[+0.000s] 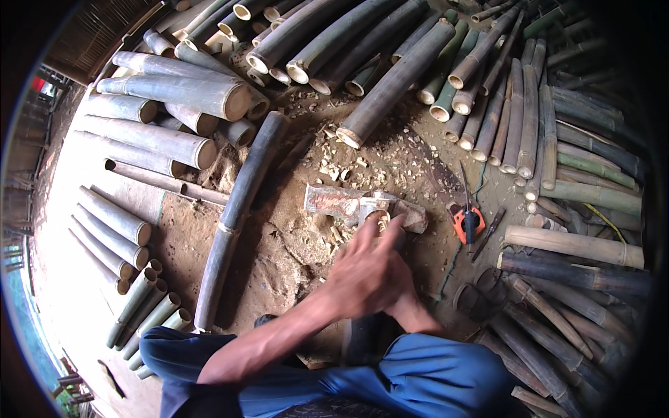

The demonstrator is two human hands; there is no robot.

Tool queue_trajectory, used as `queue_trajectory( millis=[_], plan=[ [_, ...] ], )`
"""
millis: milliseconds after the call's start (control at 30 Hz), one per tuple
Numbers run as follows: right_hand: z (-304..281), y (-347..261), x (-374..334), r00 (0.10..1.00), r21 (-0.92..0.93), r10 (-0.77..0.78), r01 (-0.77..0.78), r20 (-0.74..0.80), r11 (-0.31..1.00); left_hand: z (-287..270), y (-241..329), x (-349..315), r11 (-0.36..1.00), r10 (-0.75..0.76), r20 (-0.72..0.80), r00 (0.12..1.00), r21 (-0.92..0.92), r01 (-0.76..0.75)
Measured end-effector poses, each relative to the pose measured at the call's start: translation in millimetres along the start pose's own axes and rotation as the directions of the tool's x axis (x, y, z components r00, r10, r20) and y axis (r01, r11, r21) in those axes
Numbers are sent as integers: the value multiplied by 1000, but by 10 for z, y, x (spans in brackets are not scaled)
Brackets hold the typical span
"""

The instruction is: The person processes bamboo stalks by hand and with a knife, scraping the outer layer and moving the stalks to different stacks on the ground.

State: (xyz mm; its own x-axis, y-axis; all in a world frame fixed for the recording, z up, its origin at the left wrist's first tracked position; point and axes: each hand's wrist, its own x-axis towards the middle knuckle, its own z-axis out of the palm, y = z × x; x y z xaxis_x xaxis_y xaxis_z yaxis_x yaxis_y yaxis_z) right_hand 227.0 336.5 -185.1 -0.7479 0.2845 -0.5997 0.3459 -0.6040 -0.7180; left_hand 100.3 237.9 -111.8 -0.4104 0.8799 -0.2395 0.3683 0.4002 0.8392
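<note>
My left hand reaches over the near end of a wooden block, its fingers stretched forward and apart, slightly blurred. Just ahead of its fingertips, the round pale end of a bamboo tube rests against the block. Partly covered by the left hand, my right hand lies close beside it; its fingers are hidden. Below the hands, a dark length of bamboo shows between my knees. Whether it is the same piece as the pale end cannot be made out.
Pale chips litter the dirt floor. A long dark bamboo pole lies to the left. Cut bamboo tubes are piled left, ahead and right. An orange and black tool with a thin pointed blade lies to the right, beside a dark narrow tool.
</note>
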Motion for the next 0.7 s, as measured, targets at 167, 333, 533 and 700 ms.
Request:
queue_trajectory(
  millis=[167, 333, 533, 700],
  plan=[
    [79, -2, -259, 961, 275, 241, -271, 139, 922, 50, -369, -709, 930, -323, 156, 934, 235, 282],
    [70, 238, 182, 930, 617, 227, -363, 290, 698, -334, -411, -296, 704, -109, 71, 992, 710, 26],
    [404, -119, 504, 943, 800, 280, -304, 178, 517, -1032, -253, 843, 670, -232, 350, 907, 734, -112],
    [246, 25, 687, 913, 684, 383, -369, 140, 629, -942, -884, 994, 830, -479, 627, 614, 551, 86]
  ],
)
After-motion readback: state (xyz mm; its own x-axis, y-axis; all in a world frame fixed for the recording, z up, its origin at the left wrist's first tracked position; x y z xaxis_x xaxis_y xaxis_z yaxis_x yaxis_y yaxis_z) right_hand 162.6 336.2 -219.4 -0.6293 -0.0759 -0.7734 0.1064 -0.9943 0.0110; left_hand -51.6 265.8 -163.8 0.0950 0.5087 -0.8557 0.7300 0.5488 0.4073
